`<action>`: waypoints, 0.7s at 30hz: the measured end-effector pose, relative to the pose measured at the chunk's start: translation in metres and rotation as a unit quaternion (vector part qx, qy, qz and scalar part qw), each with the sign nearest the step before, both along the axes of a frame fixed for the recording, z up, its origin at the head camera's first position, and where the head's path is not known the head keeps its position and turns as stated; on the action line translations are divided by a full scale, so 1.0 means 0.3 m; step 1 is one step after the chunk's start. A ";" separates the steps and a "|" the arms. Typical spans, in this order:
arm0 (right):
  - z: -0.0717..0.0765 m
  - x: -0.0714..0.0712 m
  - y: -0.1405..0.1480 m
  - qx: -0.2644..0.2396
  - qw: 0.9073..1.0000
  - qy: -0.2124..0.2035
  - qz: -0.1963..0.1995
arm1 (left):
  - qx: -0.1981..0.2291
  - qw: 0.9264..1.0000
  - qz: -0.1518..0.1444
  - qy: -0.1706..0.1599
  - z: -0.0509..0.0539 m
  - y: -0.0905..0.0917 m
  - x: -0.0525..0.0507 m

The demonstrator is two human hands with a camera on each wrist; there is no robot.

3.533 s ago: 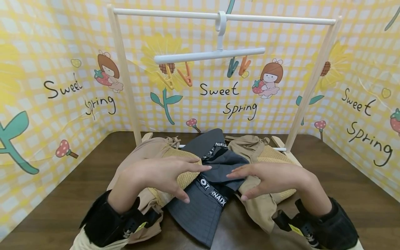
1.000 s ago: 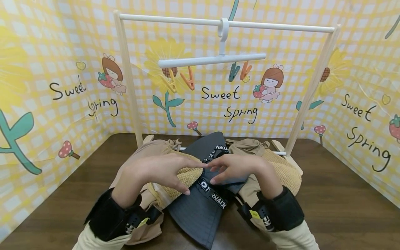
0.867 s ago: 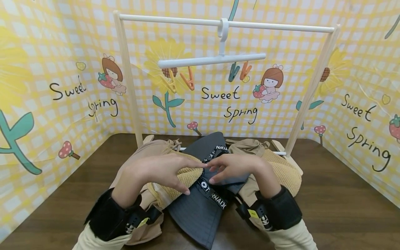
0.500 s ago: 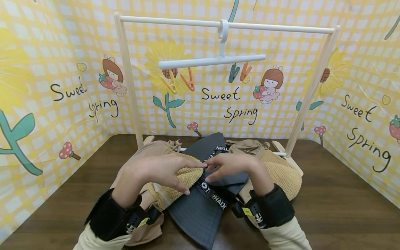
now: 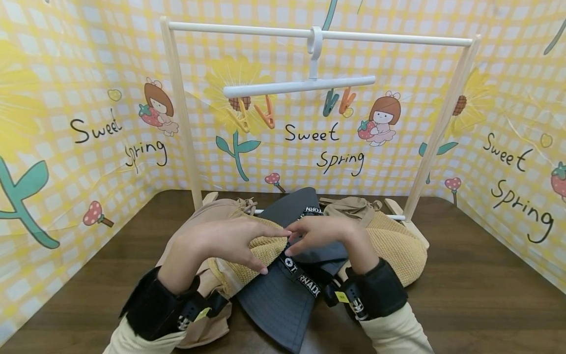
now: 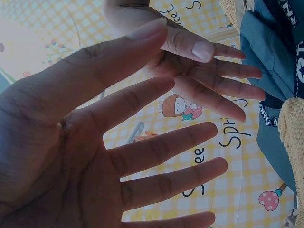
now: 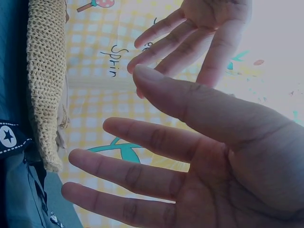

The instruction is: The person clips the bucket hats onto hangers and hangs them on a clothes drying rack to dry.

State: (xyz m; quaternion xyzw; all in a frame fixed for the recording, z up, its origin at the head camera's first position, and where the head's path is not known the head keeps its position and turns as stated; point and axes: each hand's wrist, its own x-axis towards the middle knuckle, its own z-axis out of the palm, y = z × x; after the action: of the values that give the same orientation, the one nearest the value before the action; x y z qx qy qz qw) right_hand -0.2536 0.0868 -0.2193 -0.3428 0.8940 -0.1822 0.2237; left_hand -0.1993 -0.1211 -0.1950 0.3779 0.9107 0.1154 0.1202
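My left hand (image 5: 225, 243) hovers palm down over the heap on the table, fingers straight and spread in the left wrist view. Opposite it, my right hand (image 5: 327, 233) hovers with loosely extended fingers; its fingertips overlap the left index fingertip in the head view. Neither hand holds anything. Below them lies a dark grey bucket hat (image 5: 274, 305) with a black lettered band (image 5: 305, 282). Beige cloth with a yellow straw weave (image 5: 265, 250) lies to its left, partly hidden by the left hand. Another yellow straw weave (image 5: 400, 250) with beige cloth lies at right.
Behind the heap stands a wooden rack (image 5: 181, 118) with a white top rail (image 5: 239, 28). From the rail hangs a white hanger (image 5: 300, 87) with an orange clothespin (image 5: 267, 113), a green clothespin (image 5: 330, 102) and others. A patterned cloth (image 5: 283, 162) surrounds the brown table (image 5: 477, 275).
My right hand has moved left until its fingertips overlap the left hand's in the head view. The left hand has hardly moved. The hats lie as before.
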 end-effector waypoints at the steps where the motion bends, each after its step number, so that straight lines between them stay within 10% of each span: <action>1: 0.000 0.000 -0.004 0.004 1.000 0.002 -0.003 | -0.001 1.000 0.001 0.000 0.000 -0.001 0.000; 21: -0.030 -0.056 -0.032 0.032 0.999 0.002 -0.020 | -0.027 0.999 0.020 0.034 0.015 -0.021 0.002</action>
State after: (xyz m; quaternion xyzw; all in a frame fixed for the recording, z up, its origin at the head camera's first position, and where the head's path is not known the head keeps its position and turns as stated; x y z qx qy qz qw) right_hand -0.2705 0.0773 -0.2284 -0.3178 0.9066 -0.1571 0.2287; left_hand -0.1987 -0.1273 -0.1905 0.3602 0.9244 0.0798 0.0971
